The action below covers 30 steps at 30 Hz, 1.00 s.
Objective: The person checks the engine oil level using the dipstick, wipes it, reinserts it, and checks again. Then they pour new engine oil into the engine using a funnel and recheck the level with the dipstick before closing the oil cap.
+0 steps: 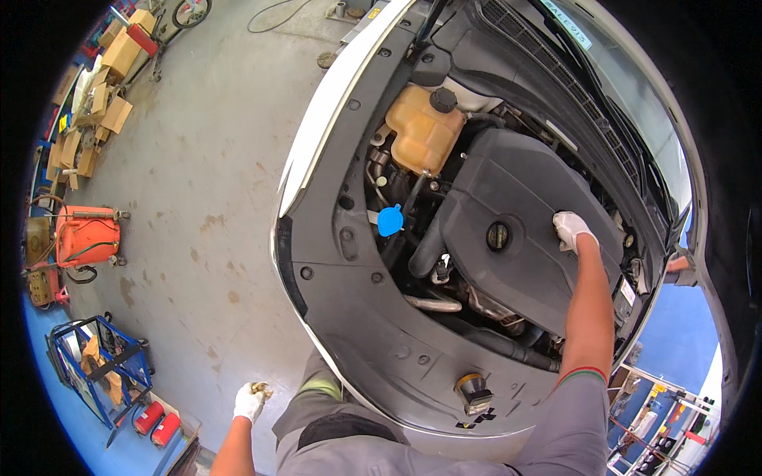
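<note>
My right hand [570, 231], in a white glove, rests on the dark grey engine cover [516, 174], to the right of the round oil filler cap [498, 235]. Its fingers are curled under, and whatever they may hold is hidden. Low on the left, away from the car, my left hand [250, 401] hangs in a white glove with brownish fingertips. Those fingers are closed too; I cannot make out anything in them. Left of the engine cover sit an amber coolant tank [425, 131] with a black cap [443, 99] and a blue washer fluid cap [390, 220].
A small black device with a tan ring [474, 394] lies on the front panel [397, 341] near my body. Across the floor stand an orange wheeled machine [87, 236], a blue frame cart [99, 365], red cylinders [165, 429] and cardboard boxes [119, 55]. A tool rack [659, 420] is at lower right.
</note>
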{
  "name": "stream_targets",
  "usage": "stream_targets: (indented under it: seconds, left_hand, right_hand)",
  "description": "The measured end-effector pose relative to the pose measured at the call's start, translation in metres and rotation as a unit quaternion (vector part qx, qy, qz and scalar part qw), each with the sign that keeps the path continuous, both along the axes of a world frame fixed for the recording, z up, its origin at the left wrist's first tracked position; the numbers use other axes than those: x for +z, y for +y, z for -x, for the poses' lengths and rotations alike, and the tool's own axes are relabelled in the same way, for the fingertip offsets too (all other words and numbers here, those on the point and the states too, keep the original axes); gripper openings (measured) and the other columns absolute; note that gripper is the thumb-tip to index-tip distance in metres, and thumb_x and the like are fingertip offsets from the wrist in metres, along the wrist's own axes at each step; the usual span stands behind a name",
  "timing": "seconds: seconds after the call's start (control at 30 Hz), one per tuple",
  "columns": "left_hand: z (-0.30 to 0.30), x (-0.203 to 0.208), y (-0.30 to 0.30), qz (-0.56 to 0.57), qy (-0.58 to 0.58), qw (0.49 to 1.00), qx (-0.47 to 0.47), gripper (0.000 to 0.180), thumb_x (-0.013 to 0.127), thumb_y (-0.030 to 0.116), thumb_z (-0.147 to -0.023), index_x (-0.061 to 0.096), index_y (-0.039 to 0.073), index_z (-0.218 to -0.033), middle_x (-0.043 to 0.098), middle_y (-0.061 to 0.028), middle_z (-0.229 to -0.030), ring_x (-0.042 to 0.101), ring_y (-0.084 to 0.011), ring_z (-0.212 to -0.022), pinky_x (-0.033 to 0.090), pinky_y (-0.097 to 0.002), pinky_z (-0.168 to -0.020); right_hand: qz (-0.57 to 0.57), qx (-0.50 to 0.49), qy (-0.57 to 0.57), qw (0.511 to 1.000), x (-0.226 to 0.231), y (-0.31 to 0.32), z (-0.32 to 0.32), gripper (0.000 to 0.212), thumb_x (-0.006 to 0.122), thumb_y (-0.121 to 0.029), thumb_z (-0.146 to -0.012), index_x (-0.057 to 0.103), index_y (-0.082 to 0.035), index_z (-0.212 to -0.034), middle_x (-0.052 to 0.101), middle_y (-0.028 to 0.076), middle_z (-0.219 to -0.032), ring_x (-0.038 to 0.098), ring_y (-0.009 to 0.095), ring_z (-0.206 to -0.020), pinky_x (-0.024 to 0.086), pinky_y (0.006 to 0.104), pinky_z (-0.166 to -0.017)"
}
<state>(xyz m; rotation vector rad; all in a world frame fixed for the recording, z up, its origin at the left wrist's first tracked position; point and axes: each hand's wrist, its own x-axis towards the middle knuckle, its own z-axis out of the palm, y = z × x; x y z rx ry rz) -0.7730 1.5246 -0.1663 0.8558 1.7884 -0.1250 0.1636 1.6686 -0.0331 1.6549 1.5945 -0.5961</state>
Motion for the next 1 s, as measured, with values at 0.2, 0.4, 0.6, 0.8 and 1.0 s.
stream_targets:
  seconds: [0.2,0.4,0.6,0.8,1.0]
  left_hand:
    - [0.01,0.0,-0.011,0.042,-0.006,0.997,0.067,0.032,0.057,-0.004,-0.088,0.068,0.0,-0.117,0.075,-0.0088,-0.098,0.071,-0.0163,-0.084,0.055,-0.0303,-0.072]
    - [0.018,-0.02,-0.015,-0.023,0.062,0.997,-0.042,0.025,0.06,0.0,-0.087,0.071,-0.001,-0.109,0.076,-0.0157,-0.094,0.073,-0.0229,-0.084,0.057,-0.0357,-0.075]
    - [-0.073,0.021,0.05,-0.305,0.089,0.938,-0.139,0.016,0.067,0.003,-0.087,0.073,0.002,-0.102,0.072,-0.0173,-0.087,0.071,-0.0332,-0.082,0.055,-0.0405,-0.078]
    - [-0.268,0.072,0.176,-0.523,-0.165,0.8,-0.246,0.015,0.071,0.001,-0.081,0.07,0.005,-0.095,0.068,-0.013,-0.081,0.068,-0.0359,-0.077,0.055,-0.0431,-0.072]
    - [-0.367,0.047,0.209,-0.559,-0.192,0.743,-0.313,0.012,0.078,0.009,-0.077,0.069,0.007,-0.085,0.065,-0.0115,-0.075,0.064,-0.035,-0.067,0.05,-0.0453,-0.063]
  right_hand:
    - [-0.02,-0.457,-0.026,0.889,0.007,0.014,0.009,0.042,0.049,-0.032,-0.096,0.076,-0.001,-0.106,0.077,0.02,-0.111,0.075,0.037,-0.1,0.054,0.0501,-0.087]
    - [-0.2,-0.297,-0.101,0.928,-0.014,-0.013,0.024,0.045,0.045,-0.033,-0.097,0.077,-0.006,-0.112,0.072,0.021,-0.125,0.066,0.042,-0.118,0.051,0.0508,-0.1]
    - [-0.259,-0.345,-0.124,0.894,-0.026,-0.014,0.036,0.053,0.037,-0.032,-0.1,0.075,0.001,-0.114,0.069,0.025,-0.128,0.064,0.043,-0.123,0.049,0.0524,-0.106]
    - [-0.307,-0.431,-0.174,0.831,-0.043,-0.011,0.034,0.062,0.034,-0.044,-0.103,0.075,0.0,-0.119,0.068,0.026,-0.131,0.063,0.042,-0.127,0.047,0.0519,-0.108]
    - [-0.332,-0.452,-0.211,0.8,-0.037,-0.004,0.057,0.066,0.03,-0.048,-0.104,0.075,-0.001,-0.119,0.069,0.026,-0.129,0.064,0.043,-0.125,0.048,0.0523,-0.106]
